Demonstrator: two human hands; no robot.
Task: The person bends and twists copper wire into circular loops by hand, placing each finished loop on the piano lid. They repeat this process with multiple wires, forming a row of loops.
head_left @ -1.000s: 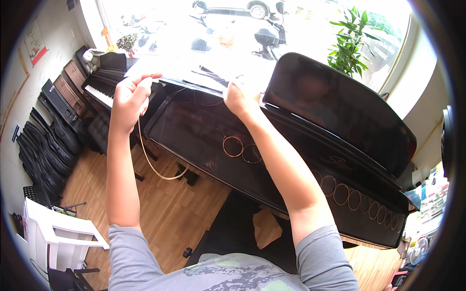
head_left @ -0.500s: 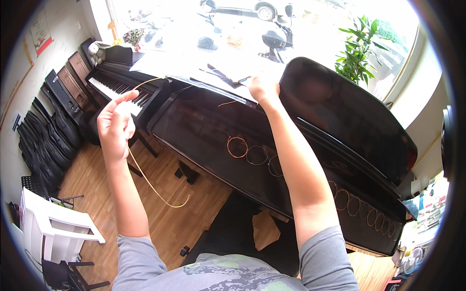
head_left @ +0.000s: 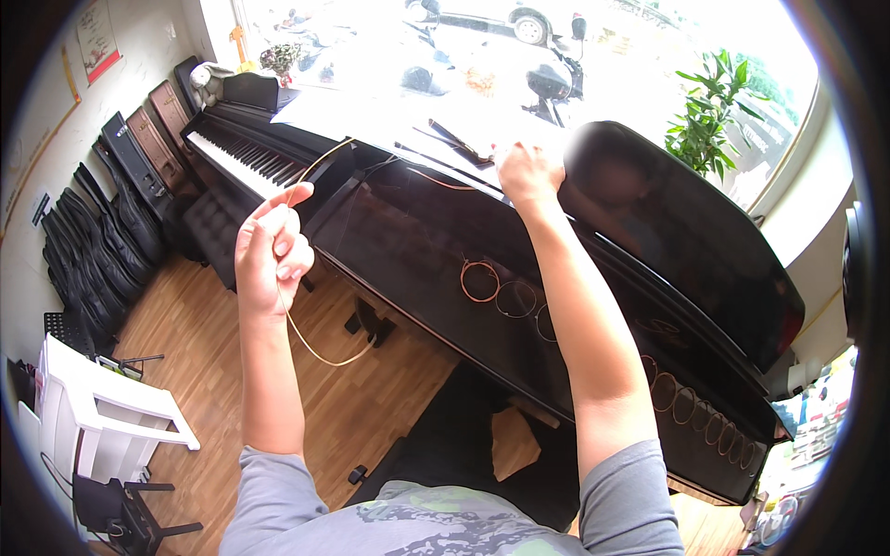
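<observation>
A thin golden wound string (head_left: 332, 362) is pinched in my left hand (head_left: 269, 250), which is raised left of the black piano. One part of the string rises above the fingers toward the far edge; the rest hangs below the hand in a curve. At the far side, my right hand (head_left: 530, 176) is closed like a fist over white sheets (head_left: 371, 120) near the raised black panel. What it grips, if anything, is hidden. Dark pliers-like tools (head_left: 454, 137) lie just left of it. A reddish thin wire (head_left: 440, 180) lies nearby.
On the black piano top (head_left: 399, 250) lie a copper-coloured coil (head_left: 479, 281) and several other string coils (head_left: 684, 405). A second keyboard (head_left: 232, 162) stands far left, before the window. Black instrument cases (head_left: 93, 241) line the left wall, with a white stand (head_left: 111, 398) nearer.
The view has shifted, so the scene sits further right and lower. My left hand still pinches the string, whose hanging end has swung. My right hand stays near the tools.
</observation>
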